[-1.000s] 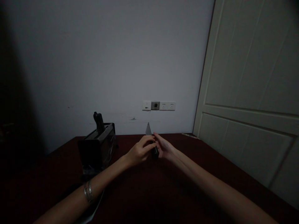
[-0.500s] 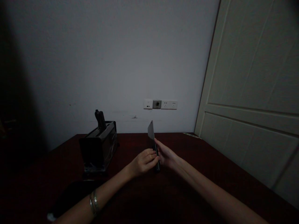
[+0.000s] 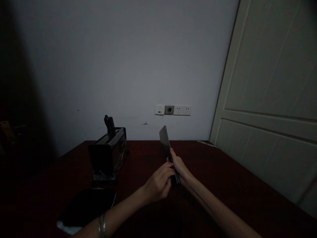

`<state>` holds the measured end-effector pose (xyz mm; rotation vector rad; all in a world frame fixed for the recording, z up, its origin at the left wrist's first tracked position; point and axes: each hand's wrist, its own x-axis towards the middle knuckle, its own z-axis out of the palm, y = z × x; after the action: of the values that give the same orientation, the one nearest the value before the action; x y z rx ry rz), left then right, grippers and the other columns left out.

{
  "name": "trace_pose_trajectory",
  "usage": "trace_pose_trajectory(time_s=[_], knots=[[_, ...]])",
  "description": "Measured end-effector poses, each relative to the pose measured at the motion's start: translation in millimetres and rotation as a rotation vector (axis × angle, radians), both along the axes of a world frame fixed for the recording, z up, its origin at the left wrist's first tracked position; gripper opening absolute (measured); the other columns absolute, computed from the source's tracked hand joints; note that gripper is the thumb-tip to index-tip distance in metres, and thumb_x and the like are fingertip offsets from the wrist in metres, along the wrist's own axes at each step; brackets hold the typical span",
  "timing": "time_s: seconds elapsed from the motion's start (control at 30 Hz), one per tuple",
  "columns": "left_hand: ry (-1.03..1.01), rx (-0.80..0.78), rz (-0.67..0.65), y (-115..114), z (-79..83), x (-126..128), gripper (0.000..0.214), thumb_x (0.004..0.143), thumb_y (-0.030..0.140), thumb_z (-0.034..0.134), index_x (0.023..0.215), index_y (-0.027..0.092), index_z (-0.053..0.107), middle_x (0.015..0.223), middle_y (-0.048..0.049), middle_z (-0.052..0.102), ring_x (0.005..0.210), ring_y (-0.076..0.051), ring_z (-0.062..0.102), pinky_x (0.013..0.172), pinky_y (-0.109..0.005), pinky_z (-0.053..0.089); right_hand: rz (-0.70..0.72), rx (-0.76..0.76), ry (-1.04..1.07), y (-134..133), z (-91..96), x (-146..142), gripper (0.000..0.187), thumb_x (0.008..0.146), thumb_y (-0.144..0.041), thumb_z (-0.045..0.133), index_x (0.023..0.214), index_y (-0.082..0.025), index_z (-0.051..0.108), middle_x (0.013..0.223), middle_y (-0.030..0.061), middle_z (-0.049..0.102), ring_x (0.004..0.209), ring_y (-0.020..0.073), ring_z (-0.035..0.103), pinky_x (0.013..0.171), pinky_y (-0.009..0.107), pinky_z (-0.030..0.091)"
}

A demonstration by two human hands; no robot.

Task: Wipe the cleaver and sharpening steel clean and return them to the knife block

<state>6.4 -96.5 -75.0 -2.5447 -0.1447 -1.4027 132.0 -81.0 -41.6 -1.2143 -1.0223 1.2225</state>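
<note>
Cleaver (image 3: 164, 140): held above the desk (image 3: 213, 198), blade end pointing forward and up.
Right hand (image 3: 180, 168): fingers closed on the handle (image 3: 177, 178), seemingly carrying it.
Left hand (image 3: 158, 182): fingers touching the handle; whether clamped, cannot tell.
Change over one second: blade's flat turned more into view, more handle showing; judged an adjusted hold, no release.
Slotted holder (image 3: 120, 153): left of both hands, well apart.
</note>
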Motion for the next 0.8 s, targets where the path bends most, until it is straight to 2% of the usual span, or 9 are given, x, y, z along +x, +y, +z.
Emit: trace_pose_trajectory(time_s=[0.1, 0.17, 0.23, 0.37, 0.53, 0.63, 0.7, 0.8], knots=[[-0.07, -0.22, -0.102, -17.5, 7.8, -6.8, 0.032, 0.078, 0.0, 0.038, 0.106, 0.011, 0.048, 0.104, -0.0158, 0.058, 0.112, -0.022, 0.051, 0.094, -0.043, 0.046, -0.026, 0.006, 0.068, -4.3, 7.1, 3.2, 0.056, 0.081, -0.06, 0.039, 0.05, -0.015, 0.048, 0.04, -0.0039, 0.043, 0.038, 0.0071, 0.042, 0.042, 0.02, 0.033], [-0.113, -0.299, -0.137, -26.6, 12.5, -18.1, 0.029, 0.078, -0.001, 0.037, 0.1, 0.013, 0.049, 0.102, -0.0144, 0.057, 0.106, -0.02, 0.054, 0.09, -0.038, 0.048, 0.027, -0.025, 0.171, -8.8, 12.3, 5.1, 0.053, 0.084, -0.058, 0.037, 0.054, -0.016, 0.046, 0.039, -0.0062, 0.038, 0.034, 0.006, 0.038, 0.039, 0.019, 0.033], [-0.064, -0.343, -0.101, -32.2, 14.9, -36.1, 0.027, 0.077, -0.001, 0.037, 0.095, 0.015, 0.05, 0.102, -0.0129, 0.057, 0.103, -0.019, 0.055, 0.086, -0.034, 0.049, 0.073, -0.072, 0.262, -12.6, 16.4, 7.2, 0.049, 0.086, -0.056, 0.037, 0.059, -0.016, 0.046, 0.041, -0.0079, 0.036, 0.031, 0.004, 0.031, 0.034, 0.017, 0.028], [0.216, -0.362, 0.088, -35.3, 10.5, -91.0, 0.026, 0.076, 0.0, 0.038, 0.092, 0.016, 0.052, 0.109, -0.0116, 0.054, 0.108, -0.019, 0.052, 0.089, -0.031, 0.045, 0.195, -0.174, 0.487, -13.4, 16.1, 13.6, 0.049, 0.09, -0.052, 0.029, 0.061, -0.016, 0.043, 0.04, -0.0096, 0.03, 0.027, 0.0015, 0.023, 0.028, 0.013, 0.015], [0.424, -0.572, 0.35, -45.5, 2.3, -170.1, 0.028, 0.077, 0.002, 0.037, 0.094, 0.018, 0.053, 0.113, -0.008, 0.053, 0.104, -0.016, 0.053, 0.089, -0.027, 0.044, 0.47, -0.254, 0.822, -2.8, -6.5, 26.6, 0.053, 0.092, -0.053, 0.02, 0.061, -0.016, 0.042, 0.039, -0.0097, 0.031, 0.026, 0.0012, 0.024, 0.027, 0.012, 0.016], [0.515, -0.69, 0.432, -56.6, 0.3, -209.0, 0.027, 0.081, 0.009, 0.039, 0.099, 0.019, 0.056, 0.112, -0.0065, 0.056, 0.101, -0.016, 0.056, 0.089, -0.027, 0.044, 0.681, -0.201, 0.999, 2.9, -28.1, 33.5, 0.043, 0.093, -0.045, 0.031, 0.065, -0.015, 0.044, 0.044, -0.0084, 0.038, 0.03, 0.0011, 0.033, 0.029, 0.011, 0.023], [0.534, -0.763, 0.464, -63.0, -2.4, -229.0, 0.028, 0.084, 0.019, 0.046, 0.11, 0.021, 0.056, 0.119, -0.0069, 0.055, 0.109, -0.019, 0.053, 0.095, -0.031, 0.041, 0.804, -0.162, 1.076, 5.1, -42.0, 35.8, 0.034, 0.092, -0.038, 0.039, 0.067, -0.014, 0.044, 0.047, -0.0081, 0.041, 0.033, 0.0011, 0.037, 0.031, 0.011, 0.027], [0.564, -0.884, 0.508, -68.1, -11.6, -248.7, 0.053, 0.08, 0.037, 0.057, 0.13, 0.025, 0.044, 0.137, -0.0085, 0.041, 0.126, -0.026, 0.038, 0.103, -0.04, 0.032, 0.91, -0.126, 1.148, 6.9, -57.8, 35.7, 0.028, 0.091, -0.033, 0.043, 0.07, -0.015, 0.044, 0.05, -0.0085, 0.042, 0.035, 0.0013, 0.039, 0.032, 0.011, 0.03]])
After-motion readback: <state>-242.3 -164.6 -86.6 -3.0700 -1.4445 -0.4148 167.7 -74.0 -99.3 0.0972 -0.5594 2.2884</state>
